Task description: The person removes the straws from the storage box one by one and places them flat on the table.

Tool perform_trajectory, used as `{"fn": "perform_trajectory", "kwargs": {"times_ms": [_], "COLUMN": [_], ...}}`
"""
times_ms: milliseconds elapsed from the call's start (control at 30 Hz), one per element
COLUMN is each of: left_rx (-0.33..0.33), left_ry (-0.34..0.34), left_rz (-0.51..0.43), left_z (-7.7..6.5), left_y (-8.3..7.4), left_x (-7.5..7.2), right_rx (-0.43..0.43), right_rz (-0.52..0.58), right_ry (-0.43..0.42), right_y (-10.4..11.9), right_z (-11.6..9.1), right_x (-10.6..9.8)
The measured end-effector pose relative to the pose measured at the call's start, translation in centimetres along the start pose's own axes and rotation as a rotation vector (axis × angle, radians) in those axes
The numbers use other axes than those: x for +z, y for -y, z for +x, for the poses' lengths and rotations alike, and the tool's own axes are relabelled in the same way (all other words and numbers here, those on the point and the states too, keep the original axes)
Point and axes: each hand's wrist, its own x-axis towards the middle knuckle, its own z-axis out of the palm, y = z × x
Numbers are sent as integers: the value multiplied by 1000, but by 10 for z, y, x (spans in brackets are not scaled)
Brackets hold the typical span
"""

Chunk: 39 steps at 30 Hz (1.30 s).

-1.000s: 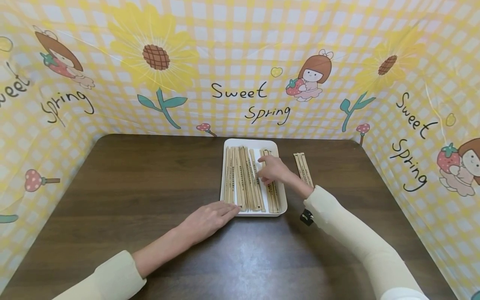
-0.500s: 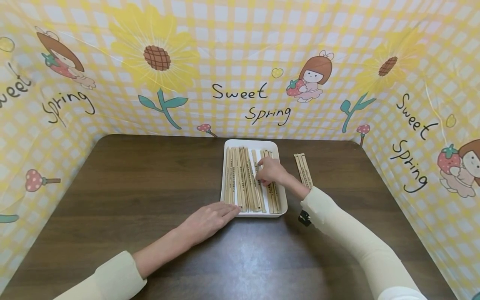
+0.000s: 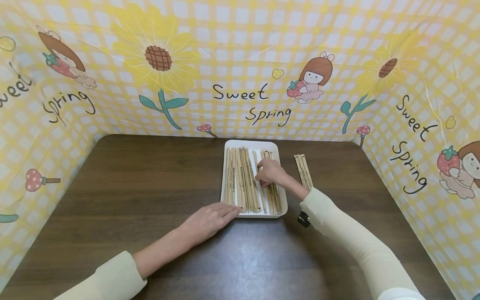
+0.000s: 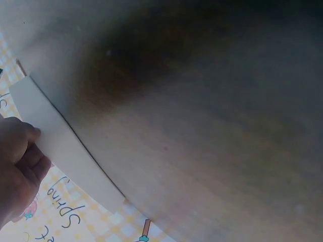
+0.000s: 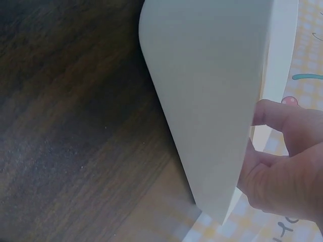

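Note:
In the head view, a white tray (image 3: 277,210) holds several slim tan paper-wrapped chopsticks (image 3: 241,179) with printed text, lying lengthwise. My left hand (image 3: 210,218) rests at the tray's near left corner; in the left wrist view its fingers and thumb grip the rim. Over the right half of the tray my right hand (image 3: 272,171) reaches in with curled fingers and pinches among the chopsticks. The right wrist view has its thumb and forefinger (image 5: 272,113) inside the far side of the tray wall (image 5: 217,111), which hides the fingertips.
Right of the tray, more wrapped chopsticks (image 3: 303,170) lie on the brown wooden table (image 3: 157,175), partly behind the right forearm. A yellow checked cloth (image 3: 232,50) with printed flowers stands round the back and sides.
The right hand has shifted a little, its fingers drawing closer together. A thin chopstick beside it now lies apart from the left group, with white tray floor between. The left hand has stayed put.

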Motion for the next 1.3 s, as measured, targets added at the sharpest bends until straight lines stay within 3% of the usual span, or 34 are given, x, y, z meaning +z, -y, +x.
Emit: {"fn": "perform_trajectory", "kwargs": {"times_ms": [333,1033,1300], "left_rx": [4,4,9], "left_ry": [1,6,-3], "left_rz": [-10,-11,-10], "left_z": [0,1,1], "left_y": [0,0,0], "left_x": [0,-1,0], "right_rx": [11,51,65], "right_rz": [79,178,125], "right_ry": [28,-44,-59], "right_y": [2,-13,-25], "right_z": [-7,-16,-28], "right_x": [-10,-49,-66]}}
